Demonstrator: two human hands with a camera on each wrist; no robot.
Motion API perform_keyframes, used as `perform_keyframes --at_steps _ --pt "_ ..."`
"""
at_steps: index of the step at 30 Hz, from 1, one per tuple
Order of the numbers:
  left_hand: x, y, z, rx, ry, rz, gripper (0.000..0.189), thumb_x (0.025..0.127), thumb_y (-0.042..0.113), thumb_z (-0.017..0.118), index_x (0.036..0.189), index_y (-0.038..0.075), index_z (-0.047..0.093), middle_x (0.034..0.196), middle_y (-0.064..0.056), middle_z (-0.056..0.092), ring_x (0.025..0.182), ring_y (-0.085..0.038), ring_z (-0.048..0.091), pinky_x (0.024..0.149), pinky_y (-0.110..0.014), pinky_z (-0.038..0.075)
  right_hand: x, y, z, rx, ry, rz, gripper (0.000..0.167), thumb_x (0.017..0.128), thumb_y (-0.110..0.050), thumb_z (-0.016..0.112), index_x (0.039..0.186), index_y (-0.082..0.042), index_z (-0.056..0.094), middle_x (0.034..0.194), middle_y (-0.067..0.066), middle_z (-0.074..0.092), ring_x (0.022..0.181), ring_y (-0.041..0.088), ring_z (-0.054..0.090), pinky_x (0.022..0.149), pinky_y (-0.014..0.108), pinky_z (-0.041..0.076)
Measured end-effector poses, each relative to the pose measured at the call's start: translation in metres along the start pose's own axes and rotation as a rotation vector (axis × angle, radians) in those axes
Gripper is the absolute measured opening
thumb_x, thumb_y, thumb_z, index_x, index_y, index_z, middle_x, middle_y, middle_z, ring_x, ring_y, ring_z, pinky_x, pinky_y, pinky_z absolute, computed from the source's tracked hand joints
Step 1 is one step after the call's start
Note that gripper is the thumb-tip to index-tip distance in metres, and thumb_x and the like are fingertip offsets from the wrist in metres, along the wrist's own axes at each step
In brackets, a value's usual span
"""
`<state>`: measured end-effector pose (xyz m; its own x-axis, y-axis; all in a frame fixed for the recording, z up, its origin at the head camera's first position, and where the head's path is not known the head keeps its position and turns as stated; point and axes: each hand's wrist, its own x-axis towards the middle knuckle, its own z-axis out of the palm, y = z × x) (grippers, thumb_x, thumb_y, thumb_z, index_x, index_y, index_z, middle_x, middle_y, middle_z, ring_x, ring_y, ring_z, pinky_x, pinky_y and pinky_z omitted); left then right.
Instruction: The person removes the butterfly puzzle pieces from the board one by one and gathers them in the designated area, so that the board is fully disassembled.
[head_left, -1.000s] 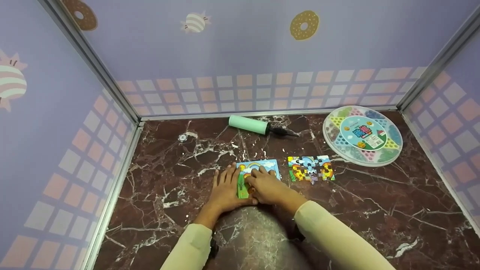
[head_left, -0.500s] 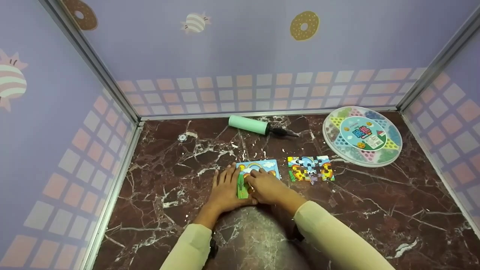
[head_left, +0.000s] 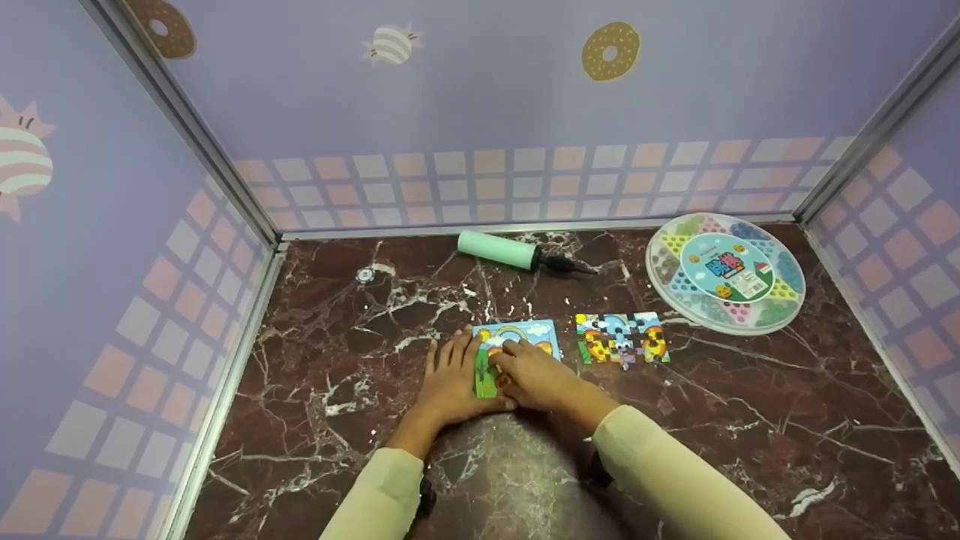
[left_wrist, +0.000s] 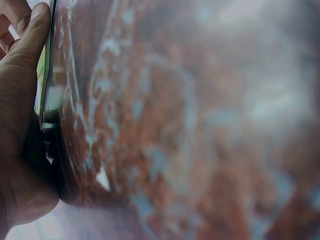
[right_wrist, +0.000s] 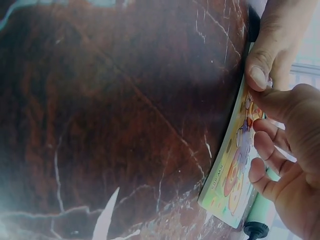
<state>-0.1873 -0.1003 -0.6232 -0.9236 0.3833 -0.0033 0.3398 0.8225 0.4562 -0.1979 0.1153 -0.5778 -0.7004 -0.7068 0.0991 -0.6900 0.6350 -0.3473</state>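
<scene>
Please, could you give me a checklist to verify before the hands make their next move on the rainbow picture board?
1. Left hand rests along the rainbow picture board's left side: ok.
2. Right hand positioned over the board: ok.
3. Right thumb and index finger pinching a piece: cannot tell; the contact is hidden.
4. Jigsaw pieces lie apart from the board: ok.
5. Those pieces form a complete rectangle: not ok; gaps show.
6. Hand pump lies clear of both hands: ok.
</scene>
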Motion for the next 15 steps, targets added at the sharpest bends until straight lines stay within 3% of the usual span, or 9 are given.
perform_keyframes --at_steps 10,15 --pt "-0.0007 0.0026 -0.0013 0.022 -0.003 -0.006 0.136 0.077 0.089 0.077 0.174 0.008 0.029 0.185 -0.017 0.021 0.171 -0.043 0.02 0.138 -0.07 0.007 -0.0031 0.0026 -0.0079 0.03 -0.077 -0.003 0.047 0.098 -0.019 0.082 0.142 -0.006 0.071 0.121 0.014 0.066 0.111 0.036 0.066 0.097 0.054 0.061" --pt "-0.0003 0.0036 -0.0029 0.031 -0.014 -0.015 0.134 0.078 0.086 0.079 0.175 0.009 0.028 0.185 -0.017 0.02 0.171 -0.042 0.02 0.139 -0.07 0.007 -0.0051 0.0048 -0.0104 0.077 -0.121 -0.001 0.052 0.097 -0.015 0.08 0.147 -0.006 0.069 0.126 0.015 0.063 0.116 0.036 0.063 0.101 0.055 0.06"
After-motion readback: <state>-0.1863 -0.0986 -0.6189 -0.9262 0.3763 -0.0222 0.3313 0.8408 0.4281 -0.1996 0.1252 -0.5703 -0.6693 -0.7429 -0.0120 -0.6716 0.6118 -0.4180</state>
